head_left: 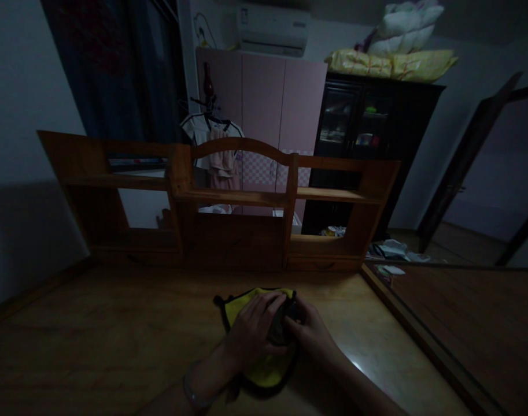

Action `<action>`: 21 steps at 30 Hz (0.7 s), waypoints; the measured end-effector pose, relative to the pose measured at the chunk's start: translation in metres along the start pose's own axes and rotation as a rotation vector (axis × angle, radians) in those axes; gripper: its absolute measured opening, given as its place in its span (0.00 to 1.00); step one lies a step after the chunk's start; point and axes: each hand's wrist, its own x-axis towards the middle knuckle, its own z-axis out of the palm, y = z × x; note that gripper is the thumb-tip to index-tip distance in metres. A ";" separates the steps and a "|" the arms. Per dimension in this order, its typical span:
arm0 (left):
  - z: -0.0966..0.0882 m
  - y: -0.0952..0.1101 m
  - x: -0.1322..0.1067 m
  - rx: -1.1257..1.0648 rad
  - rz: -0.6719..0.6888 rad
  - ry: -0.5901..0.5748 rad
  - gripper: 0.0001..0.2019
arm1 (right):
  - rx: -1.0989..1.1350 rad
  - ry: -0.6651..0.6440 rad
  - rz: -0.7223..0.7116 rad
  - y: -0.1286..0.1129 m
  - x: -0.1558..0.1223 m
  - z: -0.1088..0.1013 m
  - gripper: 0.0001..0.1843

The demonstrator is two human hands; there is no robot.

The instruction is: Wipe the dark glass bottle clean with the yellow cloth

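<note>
Forearms (361,378) extended from the bottom edge. At lower centre, the left hand (254,326) and right hand (312,330), fingers part-curled, held a dark object (278,330) over a black-edged yellow cloth (266,372) on the wooden table (116,329).

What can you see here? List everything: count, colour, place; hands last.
Table: one, light brown, foreground
Cloth: one, yellow, black-edged, on table
Dark object: one, blackish, over cloth
Shelf unit: one, brown, back of table
Wardrobe: one, pink, behind shelf unit
Air conditioner: one, white, above wardrobe
Cabinet: one, black, right of wardrobe
Bags: count unclear, yellow, atop cabinet
Bundle: one, white, on bags
Clothes: at least two, white and pink, hanging before wardrobe
Vase-shaped thing: one, red, before wardrobe
Curtain: one, dark blue, upper left
Door: one, dark, far right
Clutter: uncountable, mixed, right of shelf unit
Bracelet: one, greyish, left wrist
Left hand: one, bare, at dark object
Right hand: one, bare, at dark object
</note>
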 end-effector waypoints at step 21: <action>-0.001 0.001 -0.001 -0.012 -0.006 -0.003 0.46 | 0.020 0.006 0.064 0.006 0.001 -0.002 0.22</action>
